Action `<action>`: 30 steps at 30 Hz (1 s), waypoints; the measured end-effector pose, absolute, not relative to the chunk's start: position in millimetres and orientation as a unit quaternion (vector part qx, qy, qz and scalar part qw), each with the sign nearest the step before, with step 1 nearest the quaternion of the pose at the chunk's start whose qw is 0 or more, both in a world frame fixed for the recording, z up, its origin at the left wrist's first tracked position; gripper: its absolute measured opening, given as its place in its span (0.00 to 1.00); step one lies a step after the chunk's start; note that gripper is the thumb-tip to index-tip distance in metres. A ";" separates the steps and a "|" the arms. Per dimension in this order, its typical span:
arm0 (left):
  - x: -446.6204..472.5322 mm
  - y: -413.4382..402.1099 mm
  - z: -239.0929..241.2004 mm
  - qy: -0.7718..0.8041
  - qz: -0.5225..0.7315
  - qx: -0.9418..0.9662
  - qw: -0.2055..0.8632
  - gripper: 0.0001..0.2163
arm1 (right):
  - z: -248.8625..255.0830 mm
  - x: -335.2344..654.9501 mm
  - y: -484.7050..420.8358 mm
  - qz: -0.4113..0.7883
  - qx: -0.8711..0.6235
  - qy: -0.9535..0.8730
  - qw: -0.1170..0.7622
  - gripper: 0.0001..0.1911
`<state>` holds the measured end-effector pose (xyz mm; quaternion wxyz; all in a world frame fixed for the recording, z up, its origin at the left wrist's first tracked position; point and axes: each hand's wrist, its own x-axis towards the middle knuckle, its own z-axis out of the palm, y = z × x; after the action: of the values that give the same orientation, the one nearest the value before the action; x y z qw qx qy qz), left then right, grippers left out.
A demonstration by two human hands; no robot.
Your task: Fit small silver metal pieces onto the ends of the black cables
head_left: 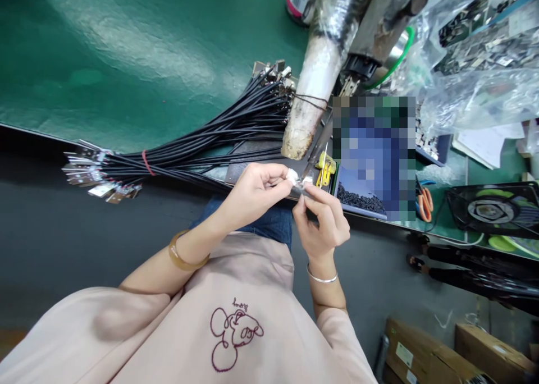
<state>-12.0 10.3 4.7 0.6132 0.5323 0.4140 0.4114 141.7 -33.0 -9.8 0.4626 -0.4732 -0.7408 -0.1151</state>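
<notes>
My left hand (263, 190) is closed in a pinch at the table's front edge, its fingertips around something too small to make out. Just to its right, my right hand (323, 215) pinches too, thumb against fingers, and what it grips is also unclear. White coverings show at the fingertips of both hands. The thin dark rod of what looks like a soldering iron (315, 148) slants down from above, its tip between my hands. Behind my left hand lies a bundle of black cables (202, 134) with metal connectors at the ends, tied by a red band (147, 163).
A white-wrapped duct (309, 92) hangs over the work spot. To the right are a yellow tool (324, 173), a blue tray (357, 205) of small black pieces, partly pixelated, orange-handled scissors (425, 204) and a fan (492, 210). Cardboard boxes (416, 350) stand on the floor.
</notes>
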 end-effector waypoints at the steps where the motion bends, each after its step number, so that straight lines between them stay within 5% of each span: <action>1: -12.1 10.1 4.1 0.413 0.407 0.529 0.620 0.10 | -10.0 141.8 -33.7 -0.117 -0.474 -0.743 0.458 0.12; 11: -13.6 7.2 6.5 0.405 0.397 0.555 0.608 0.09 | -6.1 143.7 -38.7 -0.095 -0.477 -0.738 0.468 0.10; 18: -14.1 1.9 3.2 0.422 0.422 0.577 0.558 0.08 | 5.5 142.9 -36.5 0.159 -0.558 -0.649 0.492 0.05; 30: -7.9 7.7 6.4 0.448 0.439 0.548 0.553 0.09 | 7.9 141.5 -28.3 0.100 -0.550 -0.681 0.474 0.05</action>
<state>-7.9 7.7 6.4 0.5529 0.5482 0.4481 0.4393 141.5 -28.3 7.9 0.4737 -0.5496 -0.6807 0.1004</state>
